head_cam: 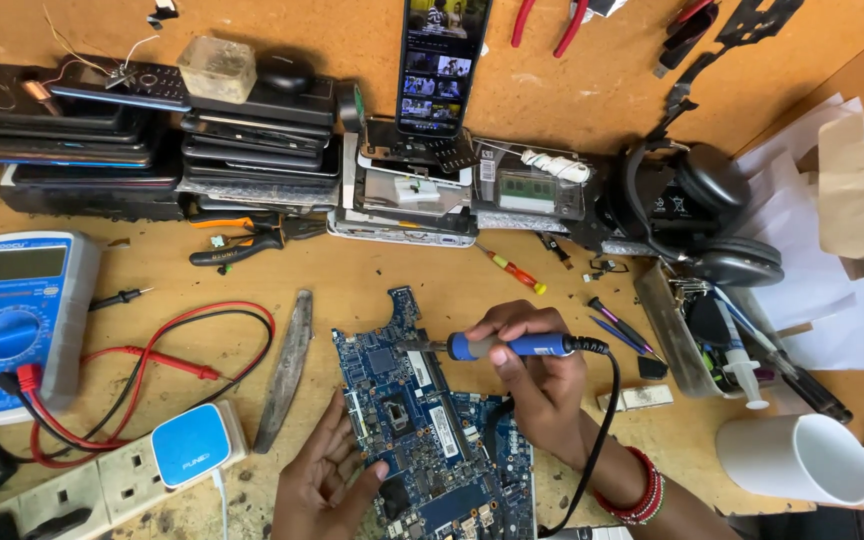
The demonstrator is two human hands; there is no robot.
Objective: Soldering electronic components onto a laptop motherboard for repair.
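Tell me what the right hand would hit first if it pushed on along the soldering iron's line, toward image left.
The right hand holds the blue-handled soldering iron, tip pointing left over the blue laptop circuit board. Pushed on, it likely meets the board's upper components first; past the board, the flat grey metal pry tool. Tip height is unclear.

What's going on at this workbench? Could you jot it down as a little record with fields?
Setting: wooden workbench crowded with electronics
Right hand: grips a blue-handled soldering iron, tip pointing left over the board
Left hand: rests flat on the blue circuit board, fingers on its left edge
Left of board: metal file, blue multimeter with red and black leads, power strip
Behind: stacked phones, one lit phone standing upright
Right: black headphones, white mug on its side
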